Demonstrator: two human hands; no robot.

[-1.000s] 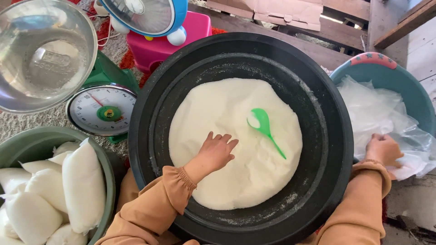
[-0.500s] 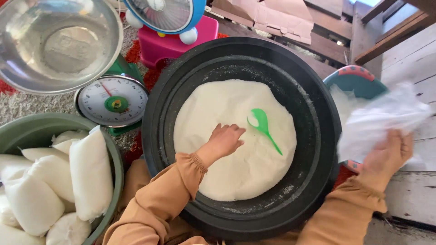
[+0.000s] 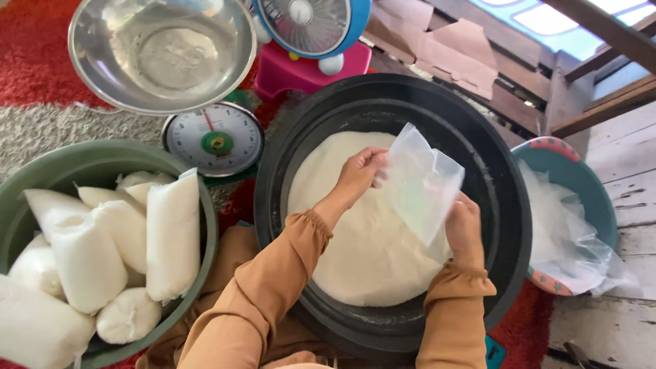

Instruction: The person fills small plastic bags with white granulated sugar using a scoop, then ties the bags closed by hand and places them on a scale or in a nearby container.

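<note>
Item: clear plastic bag [image 3: 422, 183], empty, held above the black basin [image 3: 506, 205] of white powder [image 3: 355, 246].

Left hand [image 3: 359, 174]: fingers pinched on the bag's upper left edge, near its mouth. Right hand [image 3: 463, 229]: fingers closed on the bag's lower right side, from beneath.

Step judged in hand: the bag is being separated at the mouth, in readiness for filling. The next move is judged to call for a mouth held wide by one hand and a free hand for the powder; a scoop is not seen.

Surroundings: green tub [image 3: 102, 160] of filled white bags [image 3: 171, 232] at left; dial scale [image 3: 215, 140] with steel pan [image 3: 160, 51] behind; teal basin [image 3: 581, 178] of spare clear bags [image 3: 564, 236] at right; small fan [image 3: 307, 24]; red carpet [image 3: 34, 61].
</note>
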